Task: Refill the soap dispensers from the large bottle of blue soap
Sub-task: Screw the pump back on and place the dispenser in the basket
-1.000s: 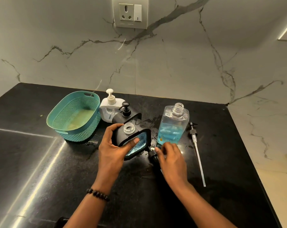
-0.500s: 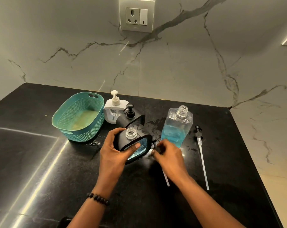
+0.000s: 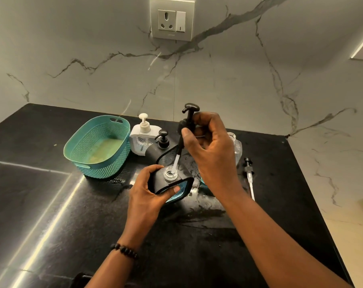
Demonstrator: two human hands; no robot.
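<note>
Tilting over the near black dispenser (image 3: 172, 185), a black pump (image 3: 187, 119) is pinched by the raised right hand (image 3: 211, 150), its tube tip at the open neck. The dispenser is gripped on the countertop (image 3: 51, 204) by the left hand (image 3: 147, 194). The large soap bottle (image 3: 236, 147) is mostly hidden behind the right hand.

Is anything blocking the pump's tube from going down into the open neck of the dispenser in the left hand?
Nothing visible does. The right hand holds the black pump with its tube tip at the dispenser's open neck; the left hand grips the body below the opening.
</note>
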